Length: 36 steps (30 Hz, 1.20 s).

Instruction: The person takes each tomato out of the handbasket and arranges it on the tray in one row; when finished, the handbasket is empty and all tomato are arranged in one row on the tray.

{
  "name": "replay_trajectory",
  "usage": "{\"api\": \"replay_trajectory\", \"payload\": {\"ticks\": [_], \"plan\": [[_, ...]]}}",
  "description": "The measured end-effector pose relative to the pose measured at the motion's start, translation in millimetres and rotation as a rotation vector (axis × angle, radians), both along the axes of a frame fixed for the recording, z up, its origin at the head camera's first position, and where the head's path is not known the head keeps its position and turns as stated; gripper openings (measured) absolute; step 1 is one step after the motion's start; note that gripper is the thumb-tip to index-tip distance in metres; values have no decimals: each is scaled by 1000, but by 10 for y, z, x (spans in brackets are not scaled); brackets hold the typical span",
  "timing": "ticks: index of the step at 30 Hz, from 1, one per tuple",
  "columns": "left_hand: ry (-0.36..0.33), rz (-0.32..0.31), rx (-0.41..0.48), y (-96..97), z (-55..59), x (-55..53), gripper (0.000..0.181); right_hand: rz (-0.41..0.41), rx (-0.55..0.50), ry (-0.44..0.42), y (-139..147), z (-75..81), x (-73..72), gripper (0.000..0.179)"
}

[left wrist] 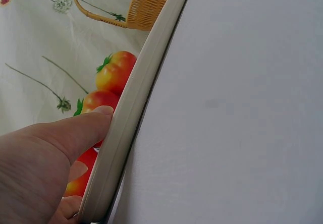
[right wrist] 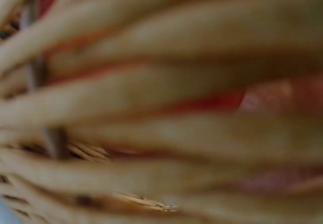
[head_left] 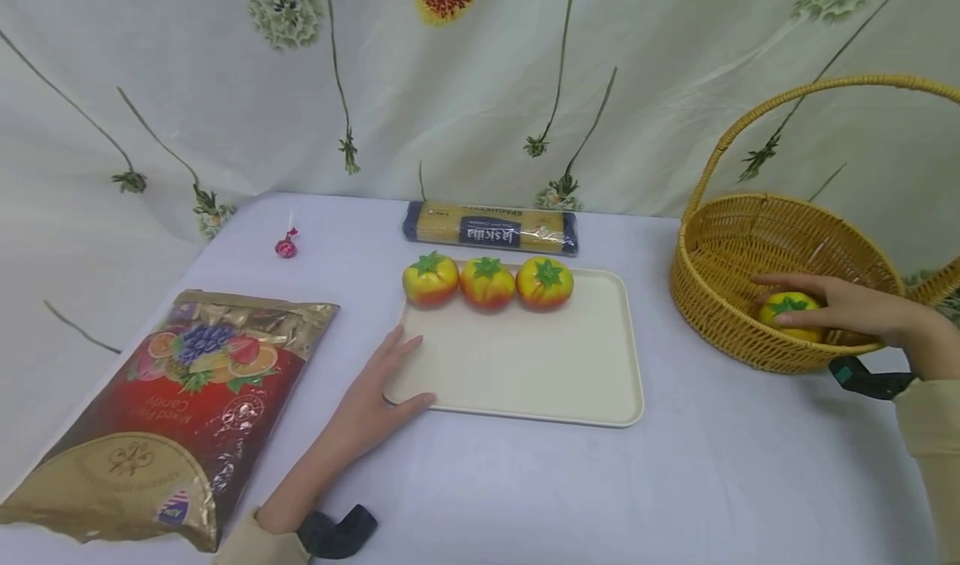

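My right hand (head_left: 862, 305) reaches into the wicker basket (head_left: 705, 294) at the right, its fingers and thumb curled round a yellow-red tomato (head_left: 789, 305) with a green leafy top. In the right wrist view the basket's weave (right wrist: 126, 98) fills the frame, blurred, with red showing through its gaps. My left hand (head_left: 378, 394) rests at the left end of a cream tray (head_left: 517, 365), fingers spread. The left wrist view shows its thumb (left wrist: 93, 125) touching the tray rim (left wrist: 136, 100). Three similar tomatoes (head_left: 487, 283) stand in a row along the tray's back edge.
A packet of spaghetti (head_left: 491, 227) lies behind the tray. On the left are a large bag of mixed fruit candy (head_left: 187, 407) and a pink-wrapped lollipop (head_left: 286, 245). The basket's tall handle (head_left: 723, 144) arches up. Floral cloth (head_left: 465, 73) hangs behind the table.
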State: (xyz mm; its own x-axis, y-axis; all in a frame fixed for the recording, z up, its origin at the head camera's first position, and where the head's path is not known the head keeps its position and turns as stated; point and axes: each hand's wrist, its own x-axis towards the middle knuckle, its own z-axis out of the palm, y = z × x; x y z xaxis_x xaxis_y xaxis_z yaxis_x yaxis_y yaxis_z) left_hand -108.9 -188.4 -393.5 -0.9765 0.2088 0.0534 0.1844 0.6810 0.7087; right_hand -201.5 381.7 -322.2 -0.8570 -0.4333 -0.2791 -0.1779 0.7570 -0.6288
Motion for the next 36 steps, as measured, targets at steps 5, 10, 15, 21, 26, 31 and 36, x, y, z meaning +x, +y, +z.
{"api": "replay_trajectory", "payload": {"ticks": [5,10,15,21,26,31,36], "plan": [[-1,1,0,6,-3,0,75,2,-47,0,7,-15,3,59],[-1,0,7,6,-8,0,75,-39,-55,23,18,-29,1,55],[-11,3,8,9,-13,-1,76,-88,-172,28,41,-48,14,40],[-9,5,10,5,-13,-4,75,43,-334,-36,23,-25,-7,39],[-11,1,8,5,-7,-7,74,81,-348,-75,5,-10,-4,38],[-13,-3,10,6,-6,-9,73,-2,-349,-37,-48,15,12,38],[-13,-1,11,1,4,-2,74,-182,-341,74,-287,181,53,37]]}}
